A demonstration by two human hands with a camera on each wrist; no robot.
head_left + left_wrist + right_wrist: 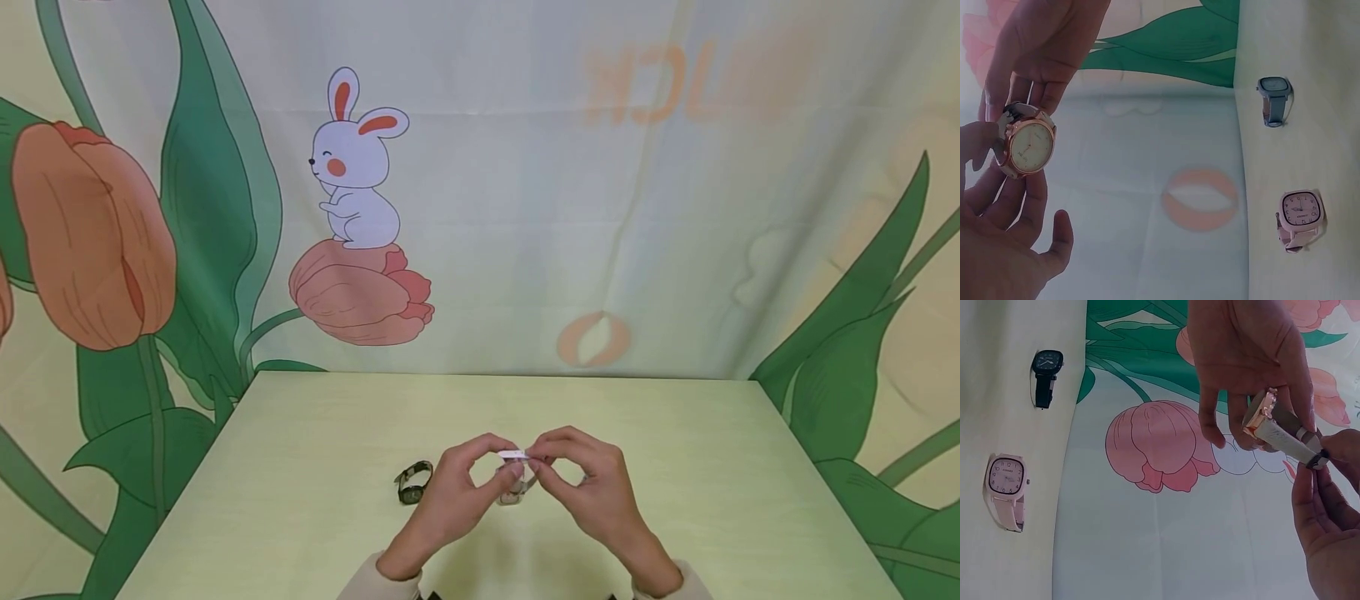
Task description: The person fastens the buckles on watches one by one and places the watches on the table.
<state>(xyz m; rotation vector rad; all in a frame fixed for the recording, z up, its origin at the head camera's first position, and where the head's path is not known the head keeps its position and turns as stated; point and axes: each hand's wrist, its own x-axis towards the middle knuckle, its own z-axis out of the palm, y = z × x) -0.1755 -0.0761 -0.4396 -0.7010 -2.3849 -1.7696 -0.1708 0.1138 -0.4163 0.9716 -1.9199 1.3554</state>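
Observation:
A wristwatch [1030,147] with a round rose-gold case, pale dial and light strap is held up between both hands above the table. My left hand [467,492] grips it with thumb and fingers at the case side. My right hand [592,479] pinches the strap near its end, where a dark piece shows in the right wrist view. A pink square watch [1007,477] lies on the table below the hands. Left of my left hand lies a black watch [412,485]. The left wrist view also shows a blue-grey watch [1274,100], mostly hidden by my right hand in the head view.
The pale yellow-green tabletop [315,433] extends on both sides of the hands. Behind it hangs a curtain [510,208] printed with a rabbit, tulips and green leaves. Light sleeves [382,579] reach in from the front edge.

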